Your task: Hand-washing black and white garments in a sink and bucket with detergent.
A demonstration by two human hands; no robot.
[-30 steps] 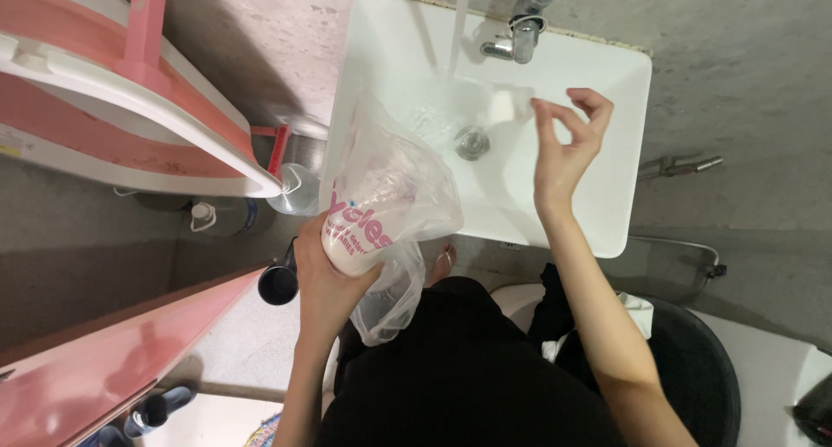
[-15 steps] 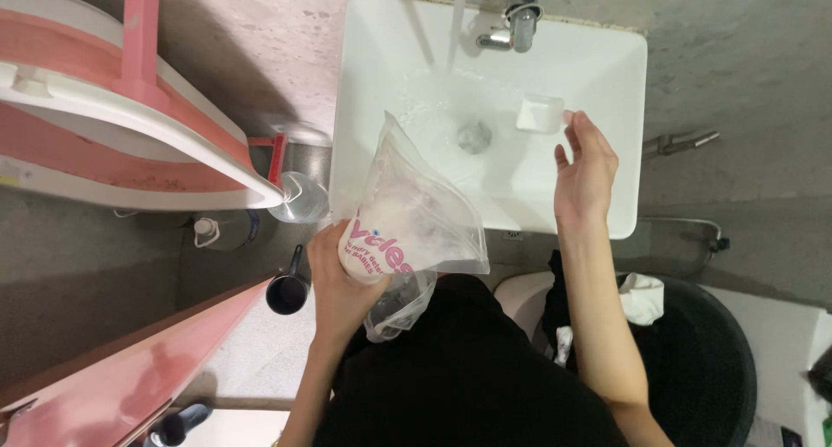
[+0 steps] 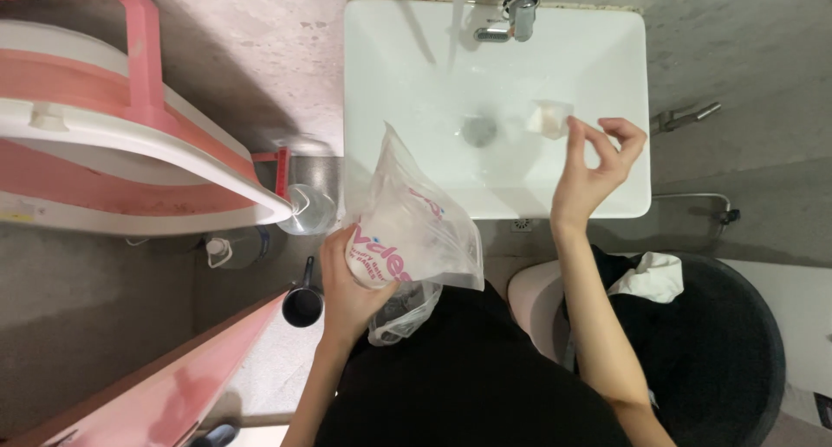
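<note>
My left hand (image 3: 351,289) grips a clear plastic pouch (image 3: 414,224) with pink print, holding it by its lower end just in front of the white sink (image 3: 615,74). Its open top points toward the basin. My right hand (image 3: 598,165) pinches a small clear scoop (image 3: 549,118) by its handle over the basin's right side, near the drain (image 3: 478,130). Water runs from the metal tap (image 3: 517,14) into the basin.
A pink and white tub (image 3: 130,152) leans at the left. Below it are a clear bottle (image 3: 307,209), a white-capped bottle (image 3: 227,249) and a dark dipper (image 3: 303,304). A black bin (image 3: 728,352) with cloth (image 3: 654,274) on it sits at the right.
My right hand has closed on the scoop and lifted it slightly over the basin. The pouch has sunk a little toward me and turned more upright.
</note>
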